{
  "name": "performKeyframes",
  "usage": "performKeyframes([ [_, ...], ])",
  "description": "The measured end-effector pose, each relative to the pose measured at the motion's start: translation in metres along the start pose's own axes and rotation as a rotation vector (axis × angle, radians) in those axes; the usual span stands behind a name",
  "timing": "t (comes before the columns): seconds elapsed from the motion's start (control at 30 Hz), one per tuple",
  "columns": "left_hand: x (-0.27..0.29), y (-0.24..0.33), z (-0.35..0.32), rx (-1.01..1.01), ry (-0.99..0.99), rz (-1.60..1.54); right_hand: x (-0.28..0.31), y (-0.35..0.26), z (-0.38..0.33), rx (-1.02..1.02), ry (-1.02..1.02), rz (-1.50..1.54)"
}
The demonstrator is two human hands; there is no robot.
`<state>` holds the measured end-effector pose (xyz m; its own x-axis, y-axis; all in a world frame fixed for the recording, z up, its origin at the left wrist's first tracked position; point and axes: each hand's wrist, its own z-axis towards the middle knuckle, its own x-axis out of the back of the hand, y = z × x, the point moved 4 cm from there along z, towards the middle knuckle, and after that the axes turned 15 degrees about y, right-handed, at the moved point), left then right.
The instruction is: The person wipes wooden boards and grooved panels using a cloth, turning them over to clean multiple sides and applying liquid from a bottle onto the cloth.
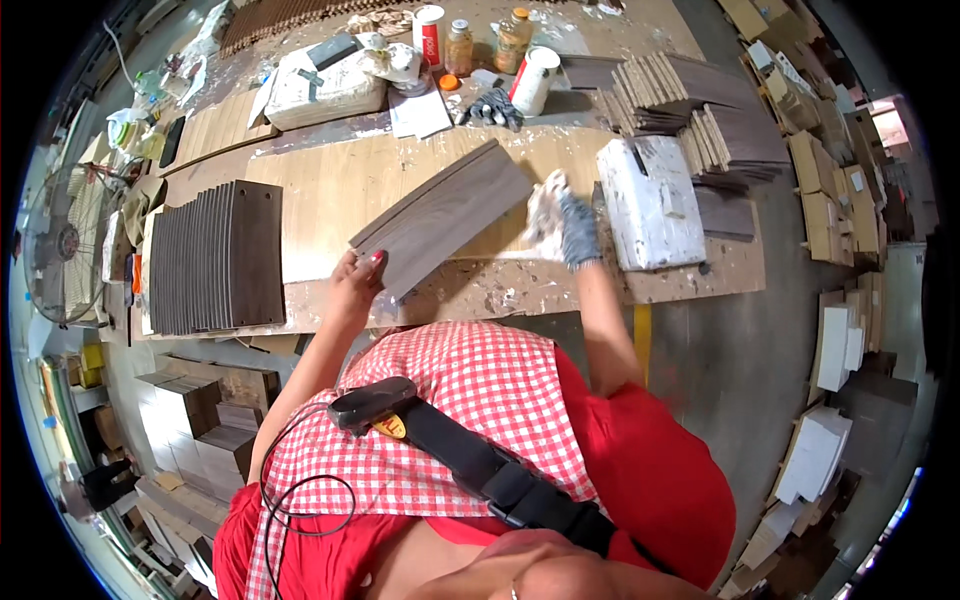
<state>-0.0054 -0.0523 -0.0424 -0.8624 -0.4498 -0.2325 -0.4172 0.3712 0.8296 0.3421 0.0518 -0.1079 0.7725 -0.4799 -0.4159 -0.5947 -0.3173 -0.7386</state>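
A long grey-brown wood-grain panel (440,215) is held slantwise above the workbench, its far end up toward the right. My left hand (355,285) is bare and grips the panel's near left end, thumb on the upper face. My right hand (578,230) wears a grey glove and is closed on a white, stained rag (546,215), close to the panel's far right end. Whether the rag touches the panel I cannot tell. At the left, a row of similar dark panels (215,258) leans closely packed. A white paint-smeared bundle (652,205) lies right of my gloved hand.
Toward the back stand white-and-red canisters (534,82), glass jars (513,42), a dark glove (493,108) and a large white wrapped package (325,88). Stacked panels (735,140) occupy the bench's right side. A fan (65,240) stands left; cartons (825,195) line the right aisle.
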Motion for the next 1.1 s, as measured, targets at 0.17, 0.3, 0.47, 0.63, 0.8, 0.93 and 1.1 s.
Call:
performKeyframes([
  [0.17,-0.071,-0.050,0.028,0.236,-0.104,-0.153,0.047,0.052,-0.039,0.274,0.243,-0.009],
  [0.3,-0.114,-0.093,0.044,0.258,-0.123,-0.137,0.064,0.035,-0.065,0.261,0.309,-0.108],
  [0.47,-0.166,-0.110,-0.002,0.258,-0.187,-0.061,0.106,-0.014,-0.103,0.335,0.462,0.113],
  [0.63,-0.171,-0.153,0.002,0.033,-0.516,0.478,0.144,-0.012,-0.081,-0.311,0.021,1.265],
  [0.8,-0.122,-0.108,0.020,-0.327,-0.504,0.639,0.104,-0.043,-0.060,-0.694,-0.387,1.790],
  [0.93,-0.041,-0.008,0.030,-0.823,-0.092,0.875,0.097,-0.056,-0.015,0.146,0.045,0.501],
  [1.1,0.142,0.072,0.026,-0.922,1.013,1.866,0.027,-0.042,-0.016,1.043,0.147,-0.510],
])
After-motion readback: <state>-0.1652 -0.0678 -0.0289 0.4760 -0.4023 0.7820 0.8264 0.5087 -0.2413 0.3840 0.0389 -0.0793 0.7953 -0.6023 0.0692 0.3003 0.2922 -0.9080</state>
